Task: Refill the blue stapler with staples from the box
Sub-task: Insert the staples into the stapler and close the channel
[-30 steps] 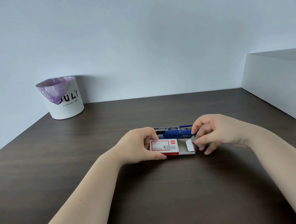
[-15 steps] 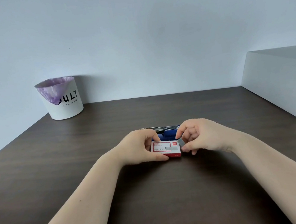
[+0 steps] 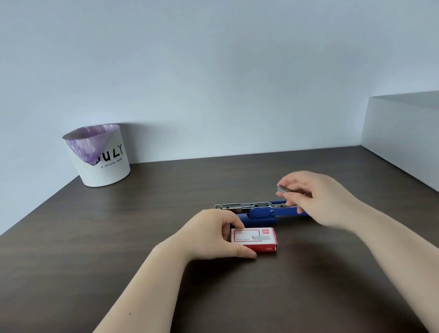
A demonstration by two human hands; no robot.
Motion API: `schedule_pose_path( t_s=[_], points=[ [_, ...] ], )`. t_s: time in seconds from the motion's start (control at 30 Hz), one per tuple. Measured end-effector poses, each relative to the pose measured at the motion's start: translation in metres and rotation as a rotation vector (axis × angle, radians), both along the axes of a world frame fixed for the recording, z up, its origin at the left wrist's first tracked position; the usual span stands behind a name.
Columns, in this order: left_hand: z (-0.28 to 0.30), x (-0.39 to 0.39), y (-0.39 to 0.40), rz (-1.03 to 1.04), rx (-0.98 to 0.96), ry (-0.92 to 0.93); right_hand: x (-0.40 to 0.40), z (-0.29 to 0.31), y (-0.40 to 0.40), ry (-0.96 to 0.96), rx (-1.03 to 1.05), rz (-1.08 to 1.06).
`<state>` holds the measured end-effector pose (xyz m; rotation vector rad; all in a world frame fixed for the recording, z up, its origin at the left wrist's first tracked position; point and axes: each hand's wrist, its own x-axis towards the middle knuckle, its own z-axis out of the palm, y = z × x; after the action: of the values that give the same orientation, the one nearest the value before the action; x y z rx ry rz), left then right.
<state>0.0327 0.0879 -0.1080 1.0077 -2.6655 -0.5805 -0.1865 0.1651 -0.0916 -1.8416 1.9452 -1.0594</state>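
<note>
A small red and white staple box (image 3: 255, 239) lies closed on the dark table (image 3: 111, 253), and my left hand (image 3: 214, 235) grips its left end. Just behind it the blue stapler (image 3: 259, 213) lies flipped open, its metal staple channel stretching to the left. My right hand (image 3: 317, 197) hovers above the stapler's right part and pinches a short grey strip of staples (image 3: 284, 189) between thumb and fingers. The stapler's right end is hidden behind that hand.
A white bin (image 3: 102, 159) with a purple liner and black lettering stands at the back left against the wall. A large pale grey box (image 3: 425, 141) sits at the right edge of the table.
The box's drawer was slid shut by my right hand, which then rose up and to the right over the stapler with the staple strip. My left hand stayed on the box.
</note>
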Motion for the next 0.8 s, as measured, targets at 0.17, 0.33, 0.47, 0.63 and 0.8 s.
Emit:
schedule_pose_path(
  t_s=[0.17,0.33,0.47,0.63,0.8],
  points=[
    [0.002,0.002,0.0,-0.008,0.011,0.024,0.013,0.004,-0.013,0.084,-0.011,0.036],
    [0.001,0.004,-0.006,0.116,0.037,0.269,0.02,0.004,-0.023,0.138,0.042,0.035],
    [0.0,0.004,-0.012,0.249,-0.025,0.355,0.022,0.006,-0.03,0.197,0.084,0.05],
    [-0.008,0.005,-0.022,0.354,-0.091,0.346,0.022,0.004,-0.034,0.22,0.122,0.053],
    [-0.01,0.006,-0.024,0.385,-0.197,0.402,0.023,0.003,-0.036,0.242,0.136,0.055]
  ],
)
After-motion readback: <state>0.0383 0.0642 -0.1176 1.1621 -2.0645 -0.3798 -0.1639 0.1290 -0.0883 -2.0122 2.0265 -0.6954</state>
